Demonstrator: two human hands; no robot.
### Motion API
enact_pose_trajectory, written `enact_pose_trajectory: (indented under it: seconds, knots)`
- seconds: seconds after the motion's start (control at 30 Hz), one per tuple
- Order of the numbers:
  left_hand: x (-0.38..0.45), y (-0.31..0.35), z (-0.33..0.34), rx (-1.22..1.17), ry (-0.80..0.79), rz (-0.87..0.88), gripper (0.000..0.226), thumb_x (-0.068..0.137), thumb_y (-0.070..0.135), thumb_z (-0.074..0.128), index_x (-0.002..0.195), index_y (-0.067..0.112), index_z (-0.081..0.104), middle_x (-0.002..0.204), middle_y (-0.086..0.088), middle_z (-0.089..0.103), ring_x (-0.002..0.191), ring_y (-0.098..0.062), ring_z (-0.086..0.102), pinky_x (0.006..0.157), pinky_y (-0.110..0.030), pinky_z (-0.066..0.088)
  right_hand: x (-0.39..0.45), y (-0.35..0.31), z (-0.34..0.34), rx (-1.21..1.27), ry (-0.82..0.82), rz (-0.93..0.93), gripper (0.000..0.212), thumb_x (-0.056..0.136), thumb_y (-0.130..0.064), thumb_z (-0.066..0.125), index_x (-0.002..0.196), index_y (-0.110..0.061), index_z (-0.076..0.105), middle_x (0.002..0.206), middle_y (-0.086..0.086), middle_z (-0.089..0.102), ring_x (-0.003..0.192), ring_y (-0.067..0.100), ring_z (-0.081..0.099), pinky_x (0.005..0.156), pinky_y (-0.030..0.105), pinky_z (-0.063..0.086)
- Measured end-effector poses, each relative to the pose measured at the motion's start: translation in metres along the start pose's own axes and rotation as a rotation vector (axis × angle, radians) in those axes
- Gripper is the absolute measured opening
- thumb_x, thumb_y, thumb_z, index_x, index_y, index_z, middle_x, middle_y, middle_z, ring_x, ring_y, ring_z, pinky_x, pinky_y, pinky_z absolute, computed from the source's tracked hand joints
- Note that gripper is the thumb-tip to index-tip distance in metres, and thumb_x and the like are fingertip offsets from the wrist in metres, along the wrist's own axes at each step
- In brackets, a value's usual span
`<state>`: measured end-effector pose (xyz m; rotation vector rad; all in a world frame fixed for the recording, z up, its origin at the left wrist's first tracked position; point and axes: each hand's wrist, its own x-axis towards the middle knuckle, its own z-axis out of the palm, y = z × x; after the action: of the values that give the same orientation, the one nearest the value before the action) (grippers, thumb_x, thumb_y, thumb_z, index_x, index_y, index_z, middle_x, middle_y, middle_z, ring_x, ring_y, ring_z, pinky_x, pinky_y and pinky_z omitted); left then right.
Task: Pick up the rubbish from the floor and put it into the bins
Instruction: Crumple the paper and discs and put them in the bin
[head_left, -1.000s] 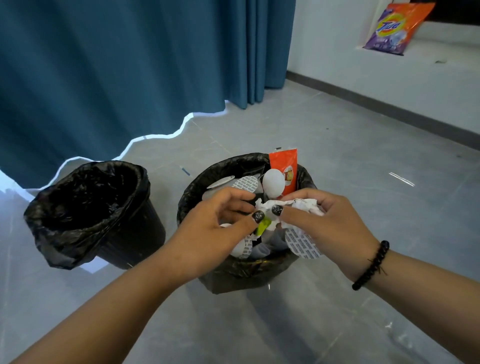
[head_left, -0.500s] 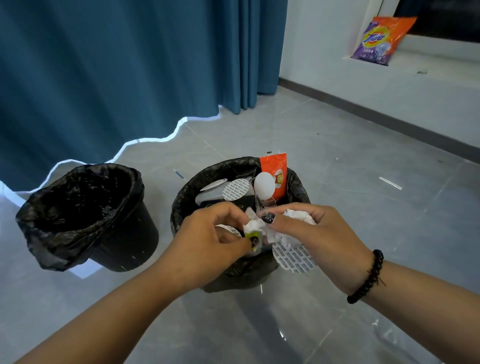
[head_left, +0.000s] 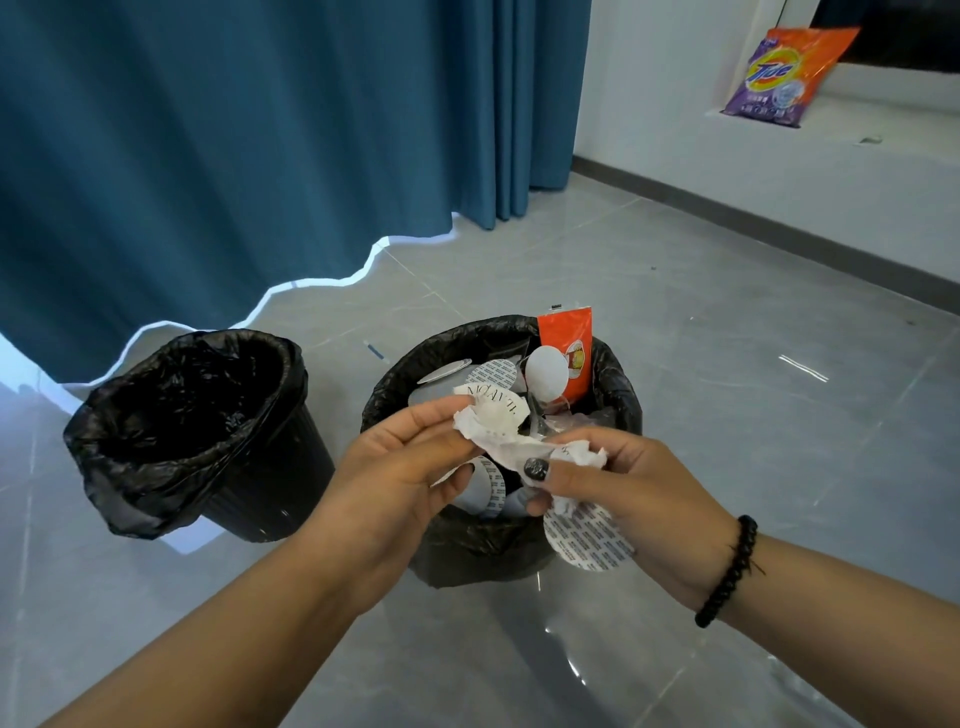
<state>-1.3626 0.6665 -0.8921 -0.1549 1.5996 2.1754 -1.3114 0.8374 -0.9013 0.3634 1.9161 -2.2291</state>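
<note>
Two black-lined bins stand on the grey floor. The right bin (head_left: 618, 395) holds an orange packet (head_left: 566, 340), round white seals and other rubbish. My left hand (head_left: 395, 473) pinches a crumpled white paper (head_left: 491, 421) with printed letters above that bin. My right hand (head_left: 628, 488) grips crumpled white tissue (head_left: 582, 457) joined to that paper, and a round printed seal (head_left: 587, 540) hangs under its fingers. The left bin (head_left: 176, 441) looks empty inside.
A blue curtain (head_left: 234, 156) hangs behind the bins, its hem near the left bin. At the back right a raised white ledge (head_left: 857, 140) carries an orange and purple detergent bag (head_left: 784, 73). Grey tiled floor (head_left: 753, 364) spreads to the right.
My hands have drawn apart over the right bin. The left hand has lifted the white paper up and left, stretching it between both hands. The small green scrap is no longer visible.
</note>
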Motion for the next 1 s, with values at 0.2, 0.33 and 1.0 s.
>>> enact_pose_trajectory:
  seconds: [0.2,0.33,1.0]
  knots:
    - [-0.007,0.004,-0.002,0.080,-0.181,-0.090,0.029,0.063,0.007,0.071,0.090,0.015,0.078,0.101,-0.007,0.075,0.082,-0.010,0.070,0.072,-0.024,0.048,0.005,-0.001,-0.005,-0.172,-0.049,0.028,0.024,0.072,-0.003,0.076,0.083,-0.024,0.075,0.087,0.007,0.074,0.083,0.027,0.070,0.083,0.041,0.055]
    - [-0.008,0.011,-0.005,0.307,-0.284,-0.128,0.024,0.062,0.008,0.071,0.083,0.017,0.080,0.097,-0.008,0.075,0.085,-0.012,0.071,0.068,-0.018,0.051,0.009,-0.007,-0.014,-0.266,0.017,-0.052,0.035,0.064,-0.001,0.082,0.086,-0.027,0.075,0.092,0.001,0.073,0.090,0.022,0.069,0.082,0.036,0.056]
    - [0.009,0.001,0.000,0.253,0.145,0.148,0.010,0.077,-0.005,0.068,0.080,0.003,0.073,0.078,-0.006,0.076,0.073,-0.015,0.073,0.059,-0.017,0.056,0.005,-0.006,0.006,-0.516,0.118,-0.664,0.025,0.071,-0.006,0.072,0.084,-0.027,0.074,0.096,-0.010,0.064,0.096,0.000,0.060,0.085,0.004,0.040]
